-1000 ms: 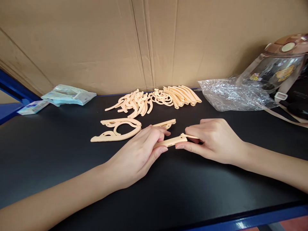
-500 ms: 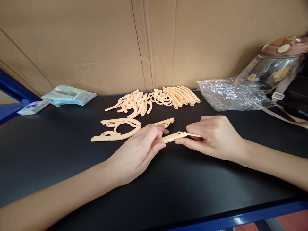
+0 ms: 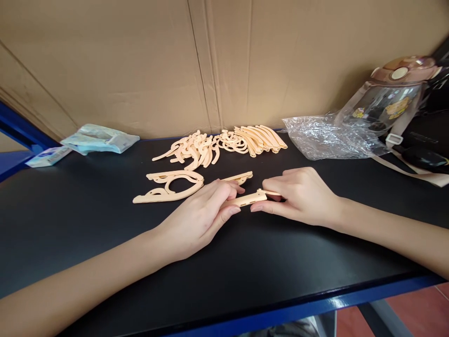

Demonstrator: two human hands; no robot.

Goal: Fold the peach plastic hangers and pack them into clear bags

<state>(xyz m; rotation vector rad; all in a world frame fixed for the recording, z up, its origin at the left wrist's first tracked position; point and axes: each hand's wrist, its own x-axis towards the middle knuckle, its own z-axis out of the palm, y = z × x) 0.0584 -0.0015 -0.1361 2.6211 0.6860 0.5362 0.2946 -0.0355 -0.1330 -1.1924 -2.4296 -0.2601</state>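
Observation:
My left hand (image 3: 199,215) is closed around a beige plastic folding-hanger arm (image 3: 248,200), thumb along its near side. Slots show in the arm's near edge. At the arm's right end, my right hand (image 3: 301,199) pinches a thin beige hanger piece (image 3: 270,192) between thumb and curled fingers. This piece meets the arm's top end; whether it is locked in is hidden. Just behind my left hand lies a folded-out beige hanger (image 3: 166,198) with a round opening in its middle. Another beige hanger arm (image 3: 242,178) sticks out past my left knuckles, partly covered.
Loose curved hanger pieces (image 3: 196,149), ring-like pieces (image 3: 231,141) and stacked arms (image 3: 263,139) lie at the back of the black table (image 3: 210,290). Tissue packs (image 3: 100,139) are at left. A clear plastic bag (image 3: 315,135) and a strapped water bottle (image 3: 382,100) stand at right.
My right hand has shifted left with the thin piece, and the piece now sits differently against the arm's end. My left hand keeps its hold. The view has moved slightly.

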